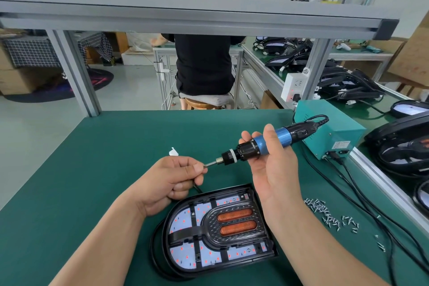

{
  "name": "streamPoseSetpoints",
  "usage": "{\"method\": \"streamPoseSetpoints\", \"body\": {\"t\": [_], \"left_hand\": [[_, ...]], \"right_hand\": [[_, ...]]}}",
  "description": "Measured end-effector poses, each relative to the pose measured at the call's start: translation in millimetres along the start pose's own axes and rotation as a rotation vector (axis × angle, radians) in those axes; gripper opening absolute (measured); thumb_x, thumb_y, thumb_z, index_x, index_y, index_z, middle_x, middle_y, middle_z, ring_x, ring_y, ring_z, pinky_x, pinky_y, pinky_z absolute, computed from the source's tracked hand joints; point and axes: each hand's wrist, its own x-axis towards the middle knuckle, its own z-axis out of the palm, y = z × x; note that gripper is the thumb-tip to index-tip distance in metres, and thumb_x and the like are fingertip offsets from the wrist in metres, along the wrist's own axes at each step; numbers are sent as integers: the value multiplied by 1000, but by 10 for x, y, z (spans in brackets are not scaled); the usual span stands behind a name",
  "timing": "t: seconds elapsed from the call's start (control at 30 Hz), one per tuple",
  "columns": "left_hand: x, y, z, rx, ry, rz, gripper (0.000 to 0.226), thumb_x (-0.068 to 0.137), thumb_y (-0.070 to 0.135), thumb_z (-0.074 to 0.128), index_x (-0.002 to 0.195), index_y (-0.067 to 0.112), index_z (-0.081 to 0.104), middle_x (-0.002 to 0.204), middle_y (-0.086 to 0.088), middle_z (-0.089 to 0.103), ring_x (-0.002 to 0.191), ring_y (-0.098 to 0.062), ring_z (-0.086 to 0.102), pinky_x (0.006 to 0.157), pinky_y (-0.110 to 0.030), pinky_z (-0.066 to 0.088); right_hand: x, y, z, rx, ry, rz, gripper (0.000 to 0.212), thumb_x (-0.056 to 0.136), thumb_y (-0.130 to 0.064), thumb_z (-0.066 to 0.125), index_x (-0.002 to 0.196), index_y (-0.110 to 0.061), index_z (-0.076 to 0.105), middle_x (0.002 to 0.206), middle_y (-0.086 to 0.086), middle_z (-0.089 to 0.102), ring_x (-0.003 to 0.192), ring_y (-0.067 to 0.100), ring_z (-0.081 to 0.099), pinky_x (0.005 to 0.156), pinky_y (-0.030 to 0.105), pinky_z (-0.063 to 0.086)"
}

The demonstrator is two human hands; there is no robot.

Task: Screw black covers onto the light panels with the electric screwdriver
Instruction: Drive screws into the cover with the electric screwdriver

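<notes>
A light panel [216, 230] with a black cover over its white LED board lies on the green mat in front of me. My right hand [271, 165] grips the blue and black electric screwdriver [274, 141], held sideways above the panel with its bit pointing left. My left hand [176, 176] pinches something small at the bit's tip; a screw there cannot be made out.
A heap of loose silver screws [325, 212] lies right of the panel. The teal power box [329, 127] stands at the back right, its black cables [362, 193] running across the mat. More black lamp housings [404, 146] sit on the right bench. A person sits on a stool [202, 102] beyond the table.
</notes>
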Motion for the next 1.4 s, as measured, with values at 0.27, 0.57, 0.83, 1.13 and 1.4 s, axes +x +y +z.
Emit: {"method": "streamPoseSetpoints", "body": {"t": [0.27, 0.57, 0.83, 1.13, 1.4], "left_hand": [[-3, 19, 19, -13, 4, 0, 16, 93, 17, 77, 98, 2, 77, 80, -12, 62, 48, -4, 30, 39, -14, 26], [-110, 145, -101, 66, -26, -81, 42, 80, 35, 78, 104, 1, 79, 75, -5, 57, 51, -7, 29, 42, -16, 23], [-226, 200, -126, 446, -223, -239, 48, 75, 41, 85, 113, 13, 80, 76, 1, 63, 52, -8, 26, 45, -18, 19], [-193, 167, -58, 565, -110, -245, 37, 73, 31, 84, 106, 15, 83, 87, -15, 66, 57, -14, 34, 47, -22, 17], [-149, 146, -30, 561, 53, -154, 28, 74, 32, 81, 99, 21, 84, 78, -1, 70, 65, -14, 49, 51, -25, 22]], "right_hand": [[3, -6, -8, 20, 3, 4, 23, 104, -20, 70, 118, -8, 56, 99, 16, 63, 100, 38, 78, 99, 54, 60], [-47, -69, 30, 116, -21, 13, 20, 106, -19, 66, 118, -7, 55, 89, 11, 66, 91, 36, 78, 84, 47, 65], [-139, -98, 68, 106, -138, 11, 22, 98, -18, 68, 114, -8, 56, 82, 7, 62, 71, 22, 67, 75, 39, 62], [-232, -39, 115, 60, -333, 30, 30, 91, -16, 65, 119, -11, 56, 81, 6, 57, 68, 20, 59, 64, 34, 55], [-403, -26, 208, -23, -493, 11, 22, 93, -13, 58, 115, -14, 56, 78, 5, 54, 66, 19, 55, 61, 33, 53]]}}
